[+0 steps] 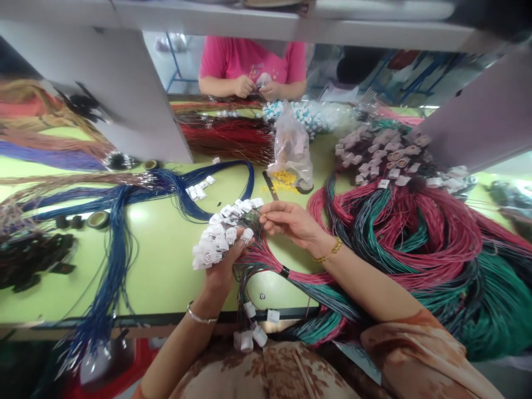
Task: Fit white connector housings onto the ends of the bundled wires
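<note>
My left hand is wrapped round a bunch of wires that end in white plastic connectors. From there the red, green and dark wires run right, tied with a black band. At the right edge of the connectors, my right hand is closed in a pinch, thumb against forefinger. A tiny yellow speck shows at its fingertips, too small to name. Small yellow pieces lie beyond the hands, at the mouth of a clear plastic bag. Several loose white connectors hang at the table's front edge.
A large coil of red and green wires with white connectors fills the right. Blue wires, tape rolls and black parts lie left. Grey panels flank the table. A person in pink works opposite.
</note>
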Tool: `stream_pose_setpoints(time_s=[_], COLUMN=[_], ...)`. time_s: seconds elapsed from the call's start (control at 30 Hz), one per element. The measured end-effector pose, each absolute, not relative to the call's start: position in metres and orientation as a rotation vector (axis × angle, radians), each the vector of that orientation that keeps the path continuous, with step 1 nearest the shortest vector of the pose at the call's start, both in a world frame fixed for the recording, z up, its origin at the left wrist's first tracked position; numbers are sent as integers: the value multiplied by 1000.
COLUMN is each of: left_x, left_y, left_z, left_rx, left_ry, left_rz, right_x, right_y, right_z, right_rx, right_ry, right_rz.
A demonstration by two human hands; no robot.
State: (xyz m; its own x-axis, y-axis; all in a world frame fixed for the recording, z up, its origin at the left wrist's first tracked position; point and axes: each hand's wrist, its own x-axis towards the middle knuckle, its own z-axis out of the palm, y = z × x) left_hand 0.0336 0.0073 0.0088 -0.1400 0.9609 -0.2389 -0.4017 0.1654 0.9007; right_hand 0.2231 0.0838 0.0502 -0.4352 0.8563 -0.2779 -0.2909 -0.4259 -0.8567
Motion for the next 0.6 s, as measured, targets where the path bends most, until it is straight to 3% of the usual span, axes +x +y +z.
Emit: stream_pose_setpoints(time_s=[0.37, 0.6], left_x=[31, 31], left_y=[10, 11], left_z=[6, 13], left_rx=[680, 786], left_ry=[1087, 1014], left_rz=[1352, 1292], right_x=[217, 208], right_y=[61, 49], right_z=[53, 52], right_rx=[-953, -832], right_ry=[-1348, -1915], right_rz=[1605, 693])
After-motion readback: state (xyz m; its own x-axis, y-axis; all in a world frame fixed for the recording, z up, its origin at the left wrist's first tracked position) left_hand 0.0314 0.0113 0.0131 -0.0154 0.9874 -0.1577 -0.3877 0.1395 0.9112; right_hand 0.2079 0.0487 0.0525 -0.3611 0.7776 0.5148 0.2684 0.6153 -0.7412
